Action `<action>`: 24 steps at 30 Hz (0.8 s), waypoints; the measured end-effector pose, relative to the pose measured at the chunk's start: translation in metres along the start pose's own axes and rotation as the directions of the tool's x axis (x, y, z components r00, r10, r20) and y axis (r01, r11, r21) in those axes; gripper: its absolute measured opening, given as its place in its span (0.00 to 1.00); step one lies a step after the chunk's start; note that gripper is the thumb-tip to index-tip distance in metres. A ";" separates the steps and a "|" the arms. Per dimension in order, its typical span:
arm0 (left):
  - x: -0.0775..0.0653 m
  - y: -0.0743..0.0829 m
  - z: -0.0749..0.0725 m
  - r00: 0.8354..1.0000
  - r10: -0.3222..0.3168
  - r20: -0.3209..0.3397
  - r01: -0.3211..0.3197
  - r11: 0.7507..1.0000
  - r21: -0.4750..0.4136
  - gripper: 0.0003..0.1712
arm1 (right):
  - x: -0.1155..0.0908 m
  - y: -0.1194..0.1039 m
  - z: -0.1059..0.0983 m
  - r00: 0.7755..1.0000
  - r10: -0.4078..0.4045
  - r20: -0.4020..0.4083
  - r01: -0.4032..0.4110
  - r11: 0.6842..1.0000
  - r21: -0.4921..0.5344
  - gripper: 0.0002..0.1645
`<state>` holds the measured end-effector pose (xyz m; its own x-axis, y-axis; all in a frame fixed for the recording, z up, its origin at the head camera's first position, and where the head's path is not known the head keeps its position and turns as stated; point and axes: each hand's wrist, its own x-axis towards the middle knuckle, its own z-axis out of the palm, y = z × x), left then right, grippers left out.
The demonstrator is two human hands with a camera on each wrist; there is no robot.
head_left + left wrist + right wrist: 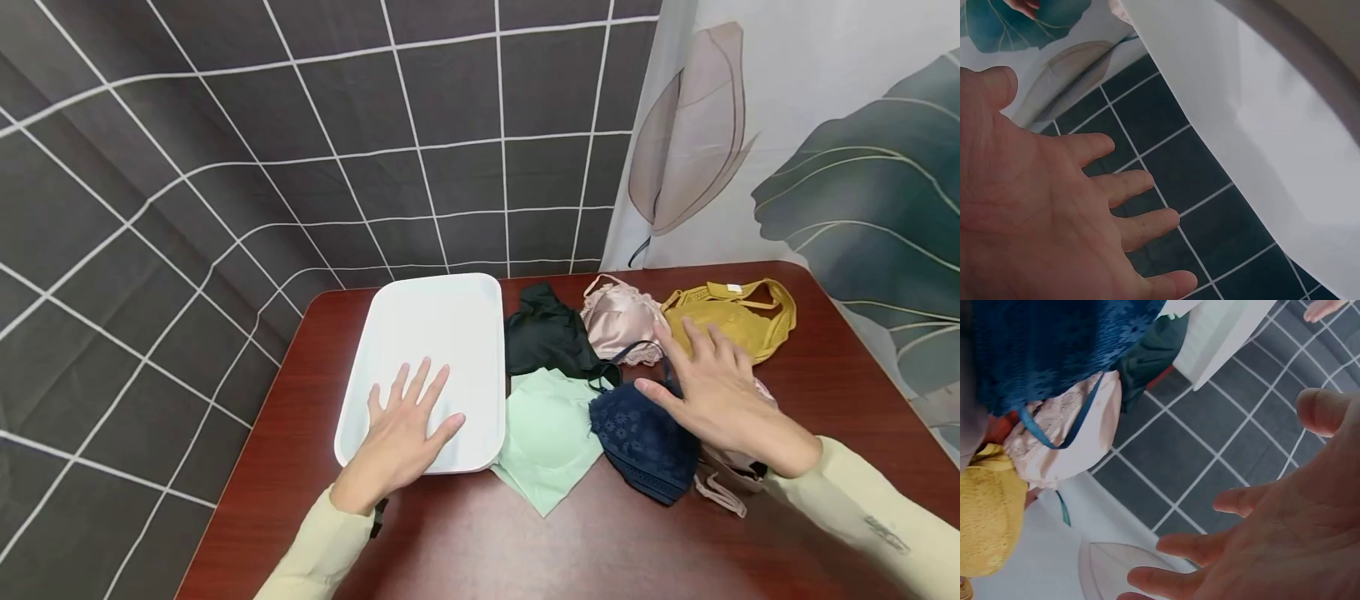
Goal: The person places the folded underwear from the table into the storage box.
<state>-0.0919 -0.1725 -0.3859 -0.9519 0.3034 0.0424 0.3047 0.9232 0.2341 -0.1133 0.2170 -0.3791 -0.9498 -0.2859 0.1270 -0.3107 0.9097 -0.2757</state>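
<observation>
My left hand [401, 437] is spread, fingers straight, over the near part of a white plastic tray [442, 321]. In the left wrist view, a gap shows between that palm [1047, 206] and the tray's wall [1210, 112]. My right hand [723, 404] hovers with fingers extended above a navy lace bra [645, 442], holding nothing. Partly hidden beneath it lies a beige-pink bra [722, 497]. Close by are a mint-green bra [551, 429], a black garment [547, 333], a pink satin bra [622, 317] and a mustard-yellow bra [738, 321].
Everything lies on a reddish-brown wooden table [540, 550]. A dark grid-patterned curtain [450, 108] hangs behind and to the left. At the right hangs a white curtain [817, 67] with leaf prints. The garments crowd against the tray's right side.
</observation>
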 end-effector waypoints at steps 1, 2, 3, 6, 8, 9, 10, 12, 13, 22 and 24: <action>0.000 -0.001 0.000 1.000 -0.002 0.003 0.002 1.000 -0.001 0.40 | -0.001 0.001 0.000 1.000 0.008 0.003 -0.008 1.000 0.003 0.50; -0.001 -0.003 0.001 1.000 -0.004 0.005 0.004 1.000 -0.004 0.40 | -0.002 0.003 -0.001 1.000 0.017 0.005 -0.017 1.000 0.009 0.50; -0.001 -0.004 0.001 1.000 -0.007 0.008 0.007 1.000 -0.007 0.40 | -0.003 0.005 -0.001 1.000 0.026 0.007 -0.026 1.000 0.013 0.49; -0.002 -0.009 0.002 1.000 -0.021 0.009 0.021 1.000 -0.008 0.41 | -0.005 0.009 -0.001 0.999 0.050 0.016 -0.050 0.999 0.020 0.49; -0.003 -0.012 0.001 1.000 -0.030 0.003 0.030 1.000 -0.005 0.41 | -0.006 0.011 -0.001 0.998 0.064 0.018 -0.064 0.998 0.024 0.48; -0.003 -0.014 0.001 0.999 -0.034 -0.001 0.034 0.999 -0.003 0.41 | -0.006 0.013 -0.001 0.997 0.070 0.020 -0.070 0.997 0.026 0.48; -0.004 -0.016 0.000 0.999 -0.040 -0.007 0.040 0.999 -0.001 0.41 | -0.006 0.014 -0.001 0.997 0.076 0.023 -0.076 0.997 0.027 0.48; -0.005 -0.021 -0.001 0.999 -0.051 -0.017 0.051 0.999 0.006 0.41 | -0.007 0.017 0.000 0.996 0.088 0.027 -0.089 0.996 0.031 0.49; -0.005 -0.024 -0.001 0.998 -0.059 -0.020 0.059 0.998 0.008 0.41 | -0.008 0.018 0.001 0.995 0.093 0.028 -0.093 0.995 0.031 0.49; -0.011 -0.050 -0.004 0.987 -0.155 -0.032 0.155 0.988 -0.012 0.42 | -0.015 0.034 0.001 0.989 0.138 0.057 -0.141 0.989 0.041 0.49; -0.012 -0.056 -0.005 0.985 -0.166 -0.053 0.164 0.986 -0.032 0.42 | -0.017 0.040 0.001 0.988 0.143 0.065 -0.147 0.988 0.046 0.49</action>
<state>-0.0980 -0.2287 -0.3947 -0.9896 0.1329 0.0546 0.1428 0.9525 0.2689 -0.1094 0.2580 -0.3929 -0.9849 -0.1714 0.0241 -0.1695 0.9267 -0.3353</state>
